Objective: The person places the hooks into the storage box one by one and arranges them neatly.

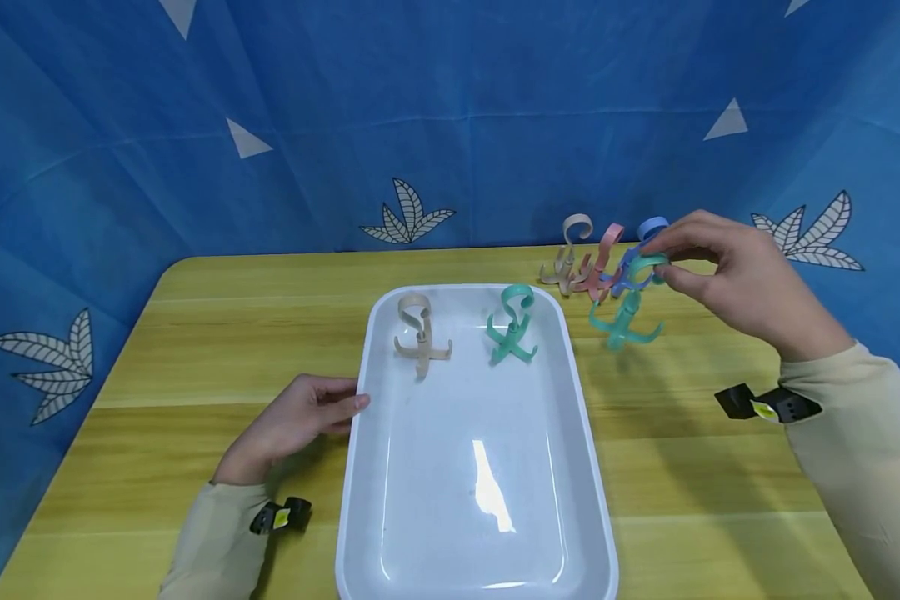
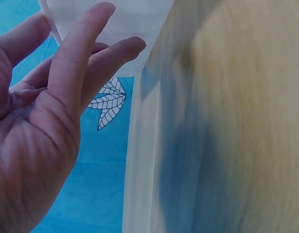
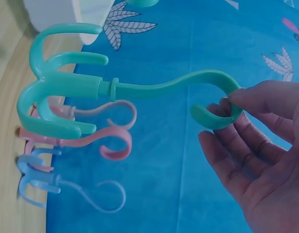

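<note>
My right hand (image 1: 742, 275) pinches a green multi-prong hook (image 3: 72, 85) by its curled top, holding it above the table with its prongs downward. At the left rim of a white tray (image 1: 348, 500) is my left hand (image 1: 292, 425), its thumb over the edge and its fingers (image 2: 115, 58) against the outer wall. Inside the tray's far end stand a beige hook (image 1: 423, 342) and another green hook (image 1: 512, 337). Close behind the held hook are a second beige hook (image 1: 562, 268), a pink hook (image 3: 115, 145) and a blue hook (image 3: 40, 179), partly overlapped by the hand.
The yellow wood-grain table (image 1: 217, 333) runs back to a blue cloth (image 1: 495, 167) with leaf prints. The tray takes up the table's middle. A black strap (image 1: 772, 407) sits on the right wrist, and a similar strap (image 1: 281, 517) on the left.
</note>
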{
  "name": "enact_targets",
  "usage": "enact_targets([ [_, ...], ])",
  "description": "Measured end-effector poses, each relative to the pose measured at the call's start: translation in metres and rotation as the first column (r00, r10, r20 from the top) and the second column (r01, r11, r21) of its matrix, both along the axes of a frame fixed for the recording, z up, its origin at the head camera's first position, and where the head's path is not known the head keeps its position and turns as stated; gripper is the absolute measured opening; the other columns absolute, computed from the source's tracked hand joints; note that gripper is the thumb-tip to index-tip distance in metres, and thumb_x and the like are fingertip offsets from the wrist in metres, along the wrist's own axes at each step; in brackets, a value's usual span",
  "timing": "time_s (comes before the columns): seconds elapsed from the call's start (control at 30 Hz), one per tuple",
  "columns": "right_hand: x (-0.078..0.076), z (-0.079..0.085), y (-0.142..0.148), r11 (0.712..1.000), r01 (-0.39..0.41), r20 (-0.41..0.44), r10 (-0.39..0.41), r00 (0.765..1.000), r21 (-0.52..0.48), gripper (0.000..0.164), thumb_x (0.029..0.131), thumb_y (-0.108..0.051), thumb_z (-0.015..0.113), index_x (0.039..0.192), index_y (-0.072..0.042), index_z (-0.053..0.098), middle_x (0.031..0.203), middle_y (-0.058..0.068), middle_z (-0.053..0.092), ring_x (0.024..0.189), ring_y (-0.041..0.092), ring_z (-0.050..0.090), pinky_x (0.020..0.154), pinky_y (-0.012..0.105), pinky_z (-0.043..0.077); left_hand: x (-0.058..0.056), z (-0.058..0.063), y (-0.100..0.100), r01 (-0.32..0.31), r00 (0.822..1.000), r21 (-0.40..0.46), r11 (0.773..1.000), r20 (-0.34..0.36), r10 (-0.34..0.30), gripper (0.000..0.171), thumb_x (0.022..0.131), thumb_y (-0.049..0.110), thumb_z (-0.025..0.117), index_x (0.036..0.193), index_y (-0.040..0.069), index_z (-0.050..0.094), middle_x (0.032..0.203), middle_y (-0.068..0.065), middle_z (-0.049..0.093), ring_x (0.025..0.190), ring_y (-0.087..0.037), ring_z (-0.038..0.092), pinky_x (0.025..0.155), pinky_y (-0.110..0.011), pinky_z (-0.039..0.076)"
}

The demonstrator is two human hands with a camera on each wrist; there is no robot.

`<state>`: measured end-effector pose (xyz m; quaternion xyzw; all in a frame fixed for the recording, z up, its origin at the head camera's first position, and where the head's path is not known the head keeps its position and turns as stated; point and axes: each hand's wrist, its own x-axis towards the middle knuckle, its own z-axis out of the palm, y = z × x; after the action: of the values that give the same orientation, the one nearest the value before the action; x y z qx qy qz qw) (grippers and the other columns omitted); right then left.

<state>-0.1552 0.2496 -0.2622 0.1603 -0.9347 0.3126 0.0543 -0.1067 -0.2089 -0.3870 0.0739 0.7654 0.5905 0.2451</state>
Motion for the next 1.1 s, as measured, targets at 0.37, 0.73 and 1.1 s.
enact_targets([
  [0.37, 0.011, 0.007, -0.007, 0.997, -0.053, -0.062, 0.049, 0.997, -0.060, 0.024, 0.086, -0.007, 0.060, 0.106, -0.020, 0.065, 0.106, -0.006, 0.052, 0.093, 0.007, 0.051, 0.077, 0.010, 0.038, 0.000, 0.001, 0.000, 0.001, 1.000, 0.002, 1.000, -0.005, -0.001, 0.051, 0.086, 0.030, 0.061, 0.123, -0.002, 0.052, 0.114, -0.018, 0.057, 0.099, -0.025, 0.058, 0.076, -0.035, 0.052],
  [0.73, 0.025, 0.015, -0.023, 0.988, -0.131, -0.217, 0.111, 0.970, -0.077, 0.031, 0.080, 0.003, 0.064, 0.104, -0.016, 0.066, 0.106, -0.006, 0.055, 0.093, 0.006, 0.054, 0.077, 0.011, 0.042, 0.000, 0.002, -0.001, 0.017, 1.000, 0.013, 1.000, 0.006, -0.017, 0.050, 0.086, 0.029, 0.061, 0.123, -0.003, 0.051, 0.114, -0.019, 0.056, 0.099, -0.025, 0.058, 0.078, -0.037, 0.051],
  [1.1, 0.038, 0.024, -0.040, 0.980, -0.199, -0.273, 0.192, 0.943, 0.002, 0.033, 0.075, 0.005, 0.068, 0.100, -0.017, 0.065, 0.101, -0.012, 0.056, 0.088, 0.003, 0.056, 0.075, 0.012, 0.044, -0.001, 0.003, 0.000, 0.029, 0.999, 0.018, 0.999, 0.017, -0.029, 0.049, 0.087, 0.028, 0.060, 0.123, -0.004, 0.052, 0.113, -0.019, 0.057, 0.099, -0.026, 0.058, 0.078, -0.037, 0.051],
])
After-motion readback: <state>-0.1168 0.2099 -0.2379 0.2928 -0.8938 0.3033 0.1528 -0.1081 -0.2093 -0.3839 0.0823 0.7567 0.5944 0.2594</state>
